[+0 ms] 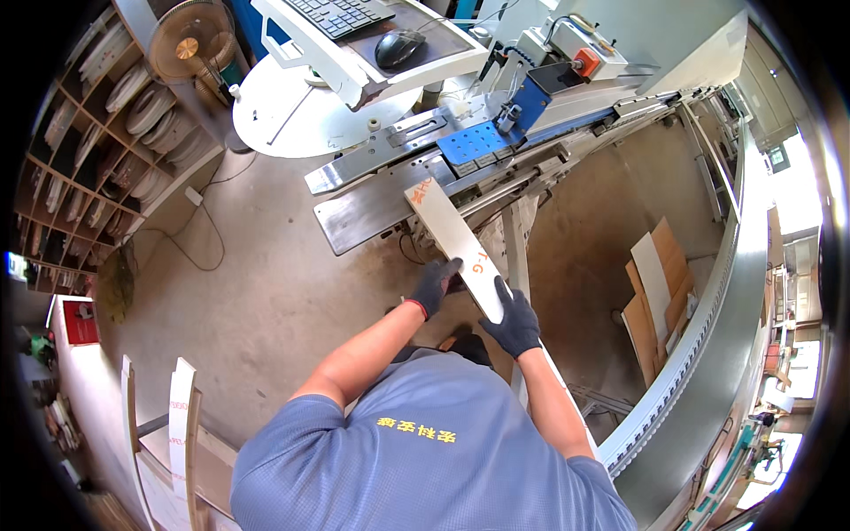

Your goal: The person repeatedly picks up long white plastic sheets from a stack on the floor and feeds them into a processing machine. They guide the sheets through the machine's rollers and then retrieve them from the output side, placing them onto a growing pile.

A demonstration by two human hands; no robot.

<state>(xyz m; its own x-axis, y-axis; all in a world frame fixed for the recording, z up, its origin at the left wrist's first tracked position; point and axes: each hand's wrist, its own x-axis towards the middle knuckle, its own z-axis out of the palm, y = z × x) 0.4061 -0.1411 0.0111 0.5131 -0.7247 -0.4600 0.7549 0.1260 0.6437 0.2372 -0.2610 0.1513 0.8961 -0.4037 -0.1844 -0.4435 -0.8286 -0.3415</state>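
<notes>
Starting at my left, well out from the fingers, I see wall shelves (97, 150) stacked with coiled edge strips, a fan (188, 49) above them, and two curved white boards (181, 425) leaning near the floor. Closer in, my left hand (434, 285), in a dark glove with a red cuff, curls its fingers (447, 267) over the left edge of a narrow white panel (453, 239), gripping it. The panel runs up and away from those fingers, its far end resting on the grey metal infeed table (363, 212) of the machine, just below the blue guide plate (474, 142). Beyond that sit a keyboard (341, 13) and a mouse (398, 46) on a white stand. My right hand (512, 320), gloved too, is closed on the panel's near end, fingers wrapped over its right edge. Right of those fingers, well apart, board offcuts (655, 292) lean against the long curved metal rail (708, 327).
</notes>
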